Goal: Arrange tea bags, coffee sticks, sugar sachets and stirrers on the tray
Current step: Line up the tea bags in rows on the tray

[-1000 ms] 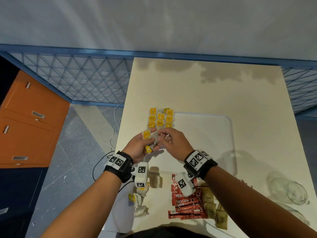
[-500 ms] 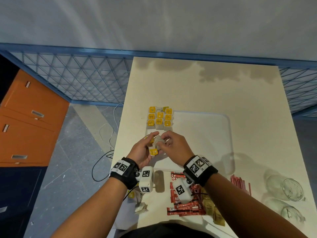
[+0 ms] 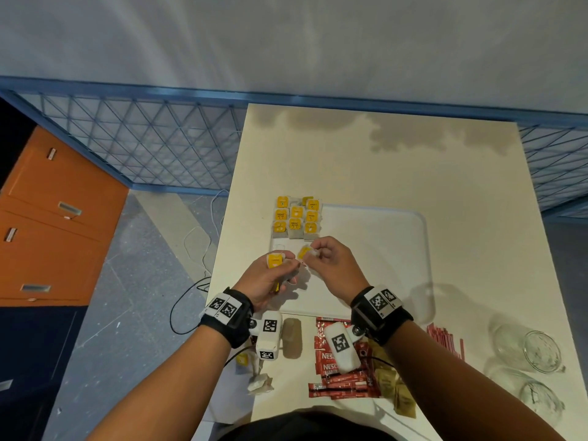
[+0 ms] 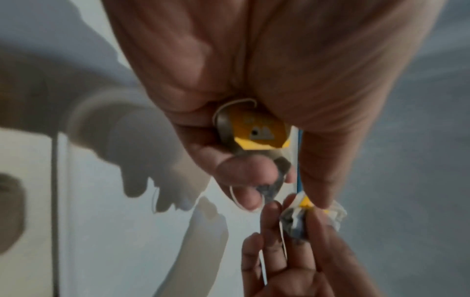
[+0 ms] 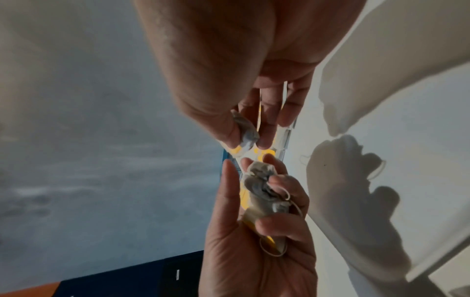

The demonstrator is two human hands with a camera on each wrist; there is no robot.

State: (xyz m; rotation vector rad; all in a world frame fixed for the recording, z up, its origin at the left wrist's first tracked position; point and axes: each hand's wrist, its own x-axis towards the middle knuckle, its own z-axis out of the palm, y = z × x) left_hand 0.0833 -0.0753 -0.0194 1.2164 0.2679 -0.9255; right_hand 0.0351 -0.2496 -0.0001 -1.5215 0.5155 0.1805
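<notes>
A white tray [image 3: 381, 259] lies on the table, with several yellow-tagged tea bags [image 3: 296, 218] in rows at its far left corner. Above the tray's left part my left hand [image 3: 280, 268] grips a small bunch of tea bags [image 5: 262, 186]; one yellow tag [image 3: 274, 260] sticks up and another tag [image 4: 259, 132] sits in the palm. Just to its right, my right hand [image 3: 313, 253] pinches a single tea bag [image 5: 245, 130] between thumb and fingers. Red coffee sticks [image 3: 337, 370], brown sugar sachets [image 3: 394, 386] and red stirrers [image 3: 445, 340] lie on the table in front of the tray.
Two clear glasses [image 3: 537, 348] stand at the table's front right. A loose tea bag [image 3: 259, 381] lies near the front left edge. A blue mesh fence [image 3: 143, 148] and an orange cabinet [image 3: 47, 224] are off to the left.
My hands, pressed together over the bunch before, have drawn slightly apart. The right hand now holds one tea bag separate from the left hand's bunch.
</notes>
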